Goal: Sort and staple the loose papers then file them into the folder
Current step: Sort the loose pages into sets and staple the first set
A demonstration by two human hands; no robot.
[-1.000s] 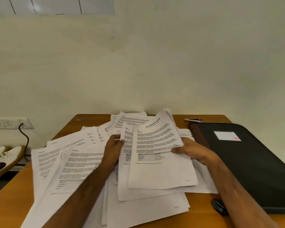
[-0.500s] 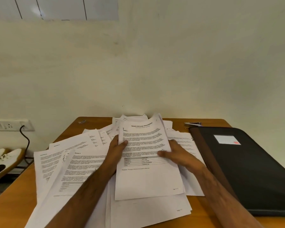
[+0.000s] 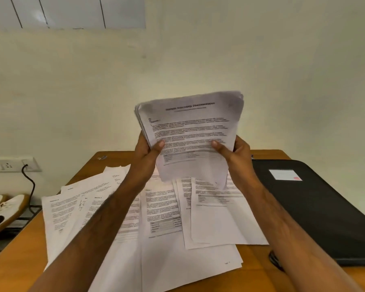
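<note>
Above the bench [image 3: 19, 262], the left hand [image 3: 144, 153] and right hand [image 3: 237, 153] each grip a side of a small stack of papers [image 3: 190, 133]. Many loose papers [image 3: 164, 224] lie unsorted below. Nothing looks stapled, and the black folder [image 3: 316, 211] on the right is closed.

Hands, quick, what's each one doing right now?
Left hand: grips the left edge of the raised stack of papers.
Right hand: grips the same stack's right edge.
</note>
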